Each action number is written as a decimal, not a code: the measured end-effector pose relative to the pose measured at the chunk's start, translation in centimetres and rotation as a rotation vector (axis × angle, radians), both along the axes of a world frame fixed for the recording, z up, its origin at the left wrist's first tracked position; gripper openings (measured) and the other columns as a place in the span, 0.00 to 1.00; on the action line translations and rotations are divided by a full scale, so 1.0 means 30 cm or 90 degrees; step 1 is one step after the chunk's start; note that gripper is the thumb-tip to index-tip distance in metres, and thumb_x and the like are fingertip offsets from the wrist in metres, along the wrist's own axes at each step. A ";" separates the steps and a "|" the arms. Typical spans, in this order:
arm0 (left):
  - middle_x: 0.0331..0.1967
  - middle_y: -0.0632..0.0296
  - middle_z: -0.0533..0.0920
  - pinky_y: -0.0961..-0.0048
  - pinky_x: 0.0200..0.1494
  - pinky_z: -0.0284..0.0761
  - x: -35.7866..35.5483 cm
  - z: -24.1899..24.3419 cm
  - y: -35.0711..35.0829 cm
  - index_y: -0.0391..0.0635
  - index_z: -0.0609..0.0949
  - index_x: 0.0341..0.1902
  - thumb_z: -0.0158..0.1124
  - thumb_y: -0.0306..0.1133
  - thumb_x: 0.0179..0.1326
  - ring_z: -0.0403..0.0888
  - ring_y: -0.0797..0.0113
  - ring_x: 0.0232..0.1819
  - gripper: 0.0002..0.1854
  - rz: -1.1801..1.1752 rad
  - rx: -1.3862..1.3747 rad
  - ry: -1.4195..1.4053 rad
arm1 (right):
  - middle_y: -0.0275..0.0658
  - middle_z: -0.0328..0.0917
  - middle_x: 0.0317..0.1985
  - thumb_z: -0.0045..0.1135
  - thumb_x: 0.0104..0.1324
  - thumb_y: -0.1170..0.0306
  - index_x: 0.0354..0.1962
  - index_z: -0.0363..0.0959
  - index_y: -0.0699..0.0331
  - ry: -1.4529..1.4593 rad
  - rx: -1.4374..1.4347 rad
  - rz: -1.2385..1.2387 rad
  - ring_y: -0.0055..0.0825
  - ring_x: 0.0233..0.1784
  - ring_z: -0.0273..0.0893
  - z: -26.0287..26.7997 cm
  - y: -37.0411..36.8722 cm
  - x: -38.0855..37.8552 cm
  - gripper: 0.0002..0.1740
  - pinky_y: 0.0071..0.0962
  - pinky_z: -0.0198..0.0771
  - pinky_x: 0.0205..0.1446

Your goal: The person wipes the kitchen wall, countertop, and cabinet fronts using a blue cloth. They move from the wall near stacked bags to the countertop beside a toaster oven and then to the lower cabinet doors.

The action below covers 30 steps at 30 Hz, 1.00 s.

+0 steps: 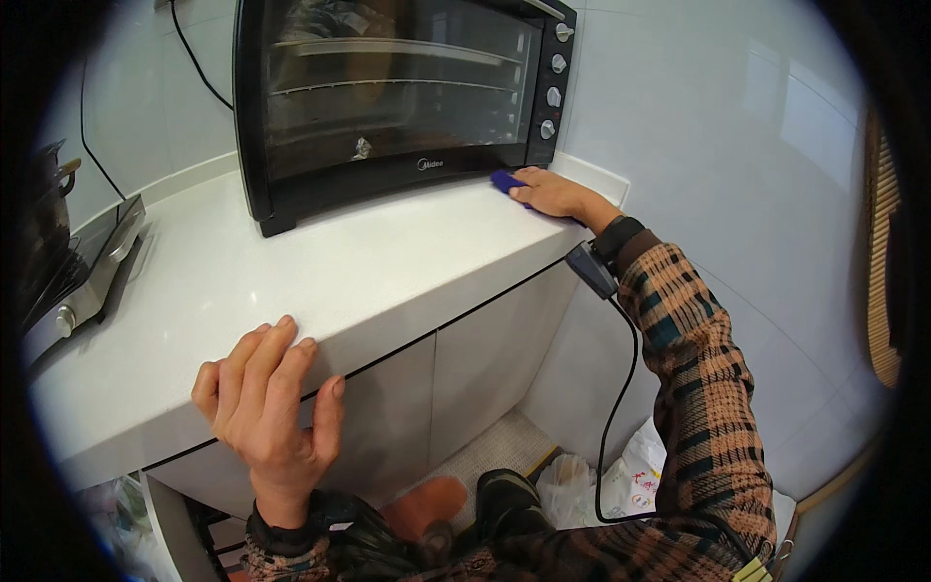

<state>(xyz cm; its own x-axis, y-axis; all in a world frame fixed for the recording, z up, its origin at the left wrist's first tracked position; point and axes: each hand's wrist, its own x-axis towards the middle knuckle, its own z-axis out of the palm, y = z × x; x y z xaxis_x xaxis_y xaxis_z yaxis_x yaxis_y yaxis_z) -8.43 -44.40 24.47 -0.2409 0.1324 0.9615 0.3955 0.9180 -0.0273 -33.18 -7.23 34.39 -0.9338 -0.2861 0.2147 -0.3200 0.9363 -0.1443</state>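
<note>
My right hand [556,195] presses a dark blue cloth [509,183] onto the white countertop [349,265]. It lies at the counter's right end, beside the lower right corner of a black Midea countertop oven [400,94]. The palm covers part of the cloth. My left hand [273,415] is raised by the counter's front edge with its fingers apart and nothing in it. Whether its fingertips touch the counter I cannot tell. Behind the oven's glass door are racks and a crumpled piece of foil [361,148].
A cooktop [87,276] with a dark pot [44,204] stands at the left. White cabinet doors [385,407] lie below the counter. A black cable [614,407] hangs from a device at my right wrist. Plastic bags [571,484] rest on the floor by the wall.
</note>
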 end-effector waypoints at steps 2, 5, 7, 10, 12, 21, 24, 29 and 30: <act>0.46 0.56 0.85 0.66 0.55 0.61 0.000 0.002 0.003 0.43 0.84 0.41 0.71 0.37 0.50 0.80 0.58 0.50 0.15 -0.010 0.005 0.001 | 0.51 0.63 0.67 0.42 0.71 0.54 0.64 0.65 0.67 0.018 -0.005 0.066 0.48 0.70 0.61 -0.013 -0.093 0.057 0.31 0.37 0.54 0.73; 0.47 0.56 0.85 0.64 0.60 0.59 0.005 0.004 0.005 0.42 0.83 0.41 0.68 0.34 0.52 0.80 0.57 0.52 0.14 -0.032 0.021 -0.017 | 0.52 0.65 0.65 0.42 0.71 0.54 0.62 0.67 0.67 0.035 -0.001 0.172 0.51 0.66 0.64 -0.012 -0.244 0.143 0.30 0.39 0.58 0.71; 0.47 0.56 0.85 0.64 0.60 0.59 0.007 0.003 0.004 0.42 0.83 0.41 0.68 0.34 0.52 0.80 0.57 0.52 0.14 -0.029 0.017 -0.014 | 0.53 0.67 0.64 0.42 0.70 0.54 0.61 0.68 0.67 0.046 0.014 0.199 0.52 0.65 0.65 -0.008 -0.347 0.196 0.30 0.40 0.60 0.70; 0.46 0.57 0.85 0.65 0.59 0.60 0.010 0.001 0.000 0.41 0.83 0.43 0.67 0.32 0.52 0.80 0.57 0.52 0.15 -0.027 0.015 -0.014 | 0.56 0.72 0.58 0.42 0.68 0.55 0.53 0.75 0.68 0.055 0.012 0.266 0.57 0.59 0.71 -0.005 -0.517 0.254 0.28 0.44 0.66 0.64; 0.48 0.56 0.85 0.65 0.59 0.60 0.010 -0.002 0.002 0.41 0.83 0.47 0.68 0.32 0.52 0.79 0.57 0.53 0.17 -0.025 0.016 -0.012 | 0.55 0.66 0.63 0.42 0.70 0.55 0.60 0.68 0.71 0.012 0.030 0.300 0.52 0.65 0.65 -0.002 -0.615 0.291 0.31 0.40 0.59 0.70; 0.64 0.43 0.75 0.63 0.63 0.58 -0.002 -0.009 0.001 0.39 0.75 0.63 0.63 0.30 0.59 0.74 0.52 0.63 0.26 0.002 0.021 0.029 | 0.48 0.74 0.54 0.48 0.68 0.64 0.51 0.76 0.66 -0.110 -0.128 0.557 0.48 0.57 0.70 -0.022 -0.742 0.490 0.19 0.42 0.67 0.62; 0.61 0.49 0.78 0.57 0.71 0.52 0.016 -0.023 -0.027 0.39 0.77 0.59 0.59 0.31 0.63 0.73 0.51 0.65 0.21 0.072 -0.018 0.012 | 0.48 0.76 0.50 0.50 0.66 0.64 0.47 0.77 0.64 0.164 -0.174 0.529 0.47 0.55 0.73 -0.097 -0.578 0.485 0.17 0.41 0.69 0.60; 0.57 0.54 0.82 0.57 0.74 0.47 0.049 -0.042 -0.073 0.41 0.81 0.55 0.59 0.31 0.63 0.73 0.54 0.65 0.17 0.140 -0.013 0.019 | 0.49 0.76 0.51 0.49 0.66 0.64 0.47 0.77 0.65 0.359 -0.172 0.283 0.48 0.55 0.73 -0.149 -0.121 0.302 0.17 0.41 0.69 0.60; 0.56 0.55 0.82 0.59 0.72 0.50 0.052 -0.045 -0.077 0.42 0.82 0.54 0.60 0.31 0.63 0.74 0.56 0.63 0.17 0.138 -0.002 0.005 | 0.49 0.76 0.51 0.49 0.66 0.64 0.47 0.76 0.66 0.314 -0.230 0.181 0.48 0.55 0.73 -0.144 -0.015 0.267 0.18 0.41 0.68 0.61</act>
<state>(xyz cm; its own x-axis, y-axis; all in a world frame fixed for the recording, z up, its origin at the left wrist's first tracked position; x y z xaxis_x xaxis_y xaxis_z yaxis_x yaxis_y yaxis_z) -6.88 -46.71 23.12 -0.2565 0.0814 0.9631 0.1887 0.9815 -0.0327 -25.19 -7.66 30.08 -0.6013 -0.3366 0.7246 -0.6554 0.7266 -0.2064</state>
